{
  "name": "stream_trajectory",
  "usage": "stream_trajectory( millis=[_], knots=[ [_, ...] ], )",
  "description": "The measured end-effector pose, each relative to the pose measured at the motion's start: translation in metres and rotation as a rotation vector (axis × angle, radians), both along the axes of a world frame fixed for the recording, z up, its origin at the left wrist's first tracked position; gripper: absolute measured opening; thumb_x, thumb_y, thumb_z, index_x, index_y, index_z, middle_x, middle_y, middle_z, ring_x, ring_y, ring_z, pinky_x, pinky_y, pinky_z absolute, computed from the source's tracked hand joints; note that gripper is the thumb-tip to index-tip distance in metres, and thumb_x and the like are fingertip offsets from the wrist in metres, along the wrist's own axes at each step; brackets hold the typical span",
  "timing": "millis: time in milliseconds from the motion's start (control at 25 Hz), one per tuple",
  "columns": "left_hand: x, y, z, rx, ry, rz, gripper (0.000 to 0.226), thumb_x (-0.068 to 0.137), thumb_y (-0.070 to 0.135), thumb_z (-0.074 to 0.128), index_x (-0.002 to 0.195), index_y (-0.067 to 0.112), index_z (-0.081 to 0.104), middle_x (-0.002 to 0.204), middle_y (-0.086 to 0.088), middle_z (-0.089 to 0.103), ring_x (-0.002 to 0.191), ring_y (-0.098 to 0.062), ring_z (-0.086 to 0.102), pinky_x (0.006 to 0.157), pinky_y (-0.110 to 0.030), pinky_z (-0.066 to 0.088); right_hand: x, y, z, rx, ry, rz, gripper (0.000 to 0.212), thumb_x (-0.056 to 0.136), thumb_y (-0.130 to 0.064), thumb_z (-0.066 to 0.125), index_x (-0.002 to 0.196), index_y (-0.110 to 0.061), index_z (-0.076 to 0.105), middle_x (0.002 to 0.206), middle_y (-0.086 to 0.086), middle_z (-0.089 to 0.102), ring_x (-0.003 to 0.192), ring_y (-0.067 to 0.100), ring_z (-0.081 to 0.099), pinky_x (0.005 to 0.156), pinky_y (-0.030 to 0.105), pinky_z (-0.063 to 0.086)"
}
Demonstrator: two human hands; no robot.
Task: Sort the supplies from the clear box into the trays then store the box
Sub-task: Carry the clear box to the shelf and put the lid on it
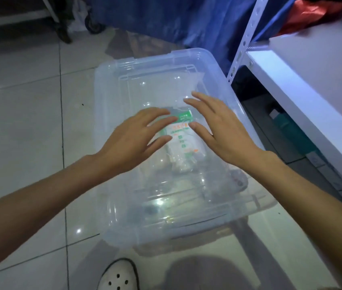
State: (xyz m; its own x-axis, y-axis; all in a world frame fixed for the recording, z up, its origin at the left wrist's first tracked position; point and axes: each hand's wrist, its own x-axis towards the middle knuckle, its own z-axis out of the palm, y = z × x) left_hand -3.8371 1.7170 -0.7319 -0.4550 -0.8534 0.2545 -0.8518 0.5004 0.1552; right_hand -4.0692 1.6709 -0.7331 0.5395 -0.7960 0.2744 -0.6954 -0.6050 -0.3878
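The clear box (166, 155) is being kept lidded on the floor tiles (19, 101), long axis running away from the person, while left hand (132, 141) and right hand (220, 130) are being held spread and empty above its centre, equally near.

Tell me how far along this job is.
Barely started. Done: the clear box sits on the floor by the shelf. In hand: the left hand and right hand hover open over its lid. Left: the packets inside are unsorted; no trays in view; the box is not stored.
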Motion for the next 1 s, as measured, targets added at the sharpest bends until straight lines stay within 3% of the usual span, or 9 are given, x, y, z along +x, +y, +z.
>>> stream_trajectory(
  millis=[80,240,480,720,880,1000],
  knots=[
    [0.014,-0.048,-0.006,0.032,-0.075,0.103,0.058,0.096,0.053,0.031,0.144,0.020,0.037,0.151,-0.004,0.035,0.139,-0.026,0.031,0.110,-0.041,0.032,0.023,-0.037,-0.004,0.095,0.088,-0.054,0.053,0.100,-0.040,0.039,0.149,-0.023,0.028,0.157,0.001,0.024,0.145,0.022,0.020,0.116,0.042,0.022],
    [0.019,-0.105,-0.016,0.126,-0.089,0.200,0.062,0.097,0.048,0.036,0.148,0.014,0.029,0.156,-0.008,0.025,0.144,-0.028,0.019,0.115,-0.040,0.018,0.052,-0.086,-0.017,0.158,0.213,-0.124,0.058,0.101,-0.044,0.032,0.151,-0.019,0.021,0.160,0.004,0.015,0.148,0.025,0.009,0.119,0.041,0.011],
    [0.019,-0.092,-0.029,0.062,-0.024,0.200,0.072,0.089,0.063,0.024,0.145,0.019,0.037,0.151,-0.005,0.036,0.140,-0.029,0.031,0.113,-0.042,0.028,0.045,-0.073,-0.031,0.056,0.245,-0.135,0.058,0.100,-0.049,0.029,0.151,-0.022,0.024,0.160,0.000,0.018,0.148,0.022,0.010,0.118,0.040,0.010],
    [0.015,-0.050,-0.025,0.084,0.035,0.063,0.055,0.093,0.052,0.028,0.140,0.028,0.044,0.145,0.001,0.045,0.135,-0.022,0.038,0.108,-0.040,0.034,0.017,-0.018,-0.027,0.038,0.271,-0.101,0.072,0.088,-0.063,0.014,0.147,-0.025,0.032,0.156,-0.002,0.027,0.145,0.021,0.020,0.114,0.039,0.020],
    [0.019,-0.030,-0.020,0.086,0.020,-0.085,0.044,0.097,0.045,0.034,0.137,0.034,0.048,0.137,0.004,0.052,0.132,-0.018,0.042,0.105,-0.036,0.035,-0.002,0.007,-0.018,-0.048,0.308,-0.063,0.053,0.095,-0.056,0.030,0.137,-0.025,0.043,0.137,-0.003,0.045,0.125,0.020,0.039,0.098,0.036,0.037],
    [0.016,-0.017,-0.016,0.075,0.028,-0.179,0.039,0.097,0.042,0.039,0.132,0.033,0.054,0.128,0.005,0.057,0.124,-0.017,0.048,0.101,-0.029,0.034,-0.007,0.014,-0.011,-0.048,0.238,-0.051,0.038,0.097,-0.045,0.041,0.129,-0.025,0.047,0.118,-0.002,0.051,0.105,0.019,0.046,0.083,0.033,0.041]
  ],
)
